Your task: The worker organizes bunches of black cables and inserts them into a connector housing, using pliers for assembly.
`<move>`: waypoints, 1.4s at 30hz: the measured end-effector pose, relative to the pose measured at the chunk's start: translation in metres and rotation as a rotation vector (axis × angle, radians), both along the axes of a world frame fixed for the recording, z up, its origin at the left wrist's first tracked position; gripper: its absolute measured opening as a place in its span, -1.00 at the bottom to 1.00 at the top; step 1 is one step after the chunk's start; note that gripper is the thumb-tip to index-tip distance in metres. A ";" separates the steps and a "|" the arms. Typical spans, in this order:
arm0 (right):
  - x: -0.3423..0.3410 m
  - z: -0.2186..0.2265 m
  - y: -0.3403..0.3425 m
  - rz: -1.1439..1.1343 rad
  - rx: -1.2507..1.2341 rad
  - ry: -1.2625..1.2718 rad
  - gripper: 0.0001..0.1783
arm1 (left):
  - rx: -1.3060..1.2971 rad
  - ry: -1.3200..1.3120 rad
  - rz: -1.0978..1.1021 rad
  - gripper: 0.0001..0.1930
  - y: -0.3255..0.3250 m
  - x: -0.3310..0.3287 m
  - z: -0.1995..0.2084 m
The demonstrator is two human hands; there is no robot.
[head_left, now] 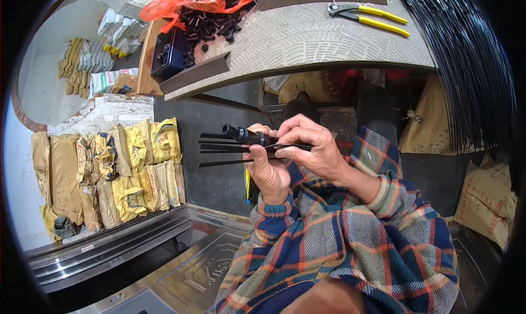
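Note:
In front of my lap, my left hand is closed around a black plastic umbrella runner, its hollow end pointing left. Several thin black umbrella ribs stick out leftward below it, beside the left thumb. My right hand meets it from the right, thumb and index finger pinched on a slim black rib at the runner's collar. The fingers hide most of the joint between rib and runner.
The patterned bench ahead carries yellow-handled pliers, a heap of black plastic runners and an orange plastic bag. Long black ribs hang over its right end. Paper-wrapped bundles lie at left; a brown sack stands right.

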State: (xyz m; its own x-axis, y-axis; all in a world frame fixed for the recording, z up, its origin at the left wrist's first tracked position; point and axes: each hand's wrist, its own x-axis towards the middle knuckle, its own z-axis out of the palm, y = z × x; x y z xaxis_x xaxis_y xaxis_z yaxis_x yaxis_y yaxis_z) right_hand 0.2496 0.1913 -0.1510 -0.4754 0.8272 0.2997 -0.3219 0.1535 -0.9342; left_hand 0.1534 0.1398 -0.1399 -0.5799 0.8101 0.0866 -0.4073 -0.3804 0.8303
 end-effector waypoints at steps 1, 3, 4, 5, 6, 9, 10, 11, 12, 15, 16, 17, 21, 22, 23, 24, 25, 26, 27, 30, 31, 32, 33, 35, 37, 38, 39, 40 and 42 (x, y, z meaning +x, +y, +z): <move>0.000 0.001 -0.002 -0.094 0.065 0.017 -0.83 | 0.010 -0.024 -0.023 -0.54 0.000 -0.001 0.000; 0.001 0.006 -0.003 -0.097 -0.017 -0.014 -0.84 | -0.002 -0.012 -0.007 -0.54 0.000 -0.002 0.000; 0.001 0.006 -0.003 -0.047 -0.094 0.008 -0.85 | -0.002 -0.010 -0.009 -0.53 0.000 -0.003 -0.002; 0.001 0.005 -0.004 0.003 -0.172 0.031 -0.87 | -0.002 -0.007 -0.010 -0.53 -0.001 -0.003 -0.004; 0.001 0.004 -0.004 0.004 -0.173 0.029 -0.87 | 0.004 -0.015 -0.009 -0.52 -0.001 -0.002 -0.003; 0.000 0.001 -0.002 -0.049 -0.002 -0.001 -0.86 | 0.001 -0.005 -0.004 -0.52 -0.002 -0.001 -0.005; 0.000 0.000 -0.001 -0.076 0.064 -0.010 -0.85 | 0.001 -0.006 -0.003 -0.52 -0.002 -0.001 -0.005; 0.000 0.000 0.000 -0.104 0.129 -0.019 -0.84 | 0.004 -0.021 0.000 -0.52 -0.002 0.000 -0.004; 0.000 -0.001 0.000 -0.104 0.128 -0.019 -0.84 | 0.006 -0.035 0.004 -0.52 -0.002 0.000 -0.004; -0.003 -0.005 -0.001 -0.168 0.210 -0.023 -0.83 | 0.011 -0.054 -0.014 -0.52 -0.001 0.000 -0.009; -0.004 -0.004 -0.002 -0.179 0.191 -0.017 -0.83 | 0.012 -0.054 -0.014 -0.52 -0.001 0.000 -0.008; -0.006 -0.003 -0.003 -0.190 0.172 -0.012 -0.83 | 0.018 -0.054 -0.012 -0.53 -0.001 0.001 -0.007; -0.006 0.001 0.001 -0.183 0.174 -0.021 -0.83 | 0.017 0.034 0.034 -0.56 0.001 0.001 -0.007; -0.006 0.001 0.003 -0.148 0.152 -0.020 -0.83 | 0.015 0.034 0.034 -0.56 0.002 0.003 -0.006; -0.005 0.000 0.005 -0.113 0.130 -0.020 -0.84 | 0.022 0.092 0.083 -0.55 0.003 0.006 -0.004; -0.004 0.000 0.007 -0.112 0.128 -0.020 -0.84 | 0.029 0.150 0.132 -0.55 0.004 0.008 -0.003; -0.002 0.000 0.009 -0.054 0.065 -0.008 -0.85 | 0.028 0.149 0.134 -0.55 0.005 0.007 -0.005; -0.001 -0.001 0.011 0.004 0.001 0.005 -0.86 | 0.032 0.219 0.143 -0.53 0.005 0.006 -0.006; -0.001 -0.001 0.013 0.005 0.000 0.005 -0.86 | 0.036 0.290 0.152 -0.51 0.006 0.005 -0.007; -0.001 -0.004 0.014 0.147 -0.190 0.057 -0.89 | 0.001 0.417 0.175 -0.47 0.007 0.004 -0.006; 0.000 -0.003 0.014 0.161 -0.197 0.044 -0.89 | -0.001 0.417 0.175 -0.47 0.008 0.005 -0.007; 0.001 -0.002 0.014 0.174 -0.203 0.030 -0.89 | -0.001 0.416 0.184 -0.45 0.009 0.006 -0.009; 0.001 0.000 0.012 0.175 -0.204 0.030 -0.89 | -0.001 0.414 0.193 -0.44 0.011 0.008 -0.011; 0.000 0.008 0.003 0.065 -0.223 -0.074 -0.87 | 0.003 0.465 0.231 -0.43 0.014 0.012 -0.009; -0.001 0.010 -0.002 0.027 -0.224 -0.071 -0.84 | -0.002 0.467 0.194 -0.44 0.012 0.009 -0.009; -0.003 0.003 -0.004 -0.030 -0.087 -0.018 -0.83 | 0.006 0.458 0.172 -0.44 0.012 0.010 -0.006; -0.005 -0.001 -0.006 -0.087 0.051 0.035 -0.82 | 0.014 0.449 0.149 -0.44 0.012 0.010 -0.004; -0.005 -0.005 -0.008 -0.049 0.017 0.053 -0.79 | 0.033 0.434 0.155 -0.45 0.012 0.012 -0.005; -0.004 -0.008 -0.005 -0.043 0.009 0.045 -0.78 | 0.055 0.438 0.132 -0.46 0.012 0.013 -0.008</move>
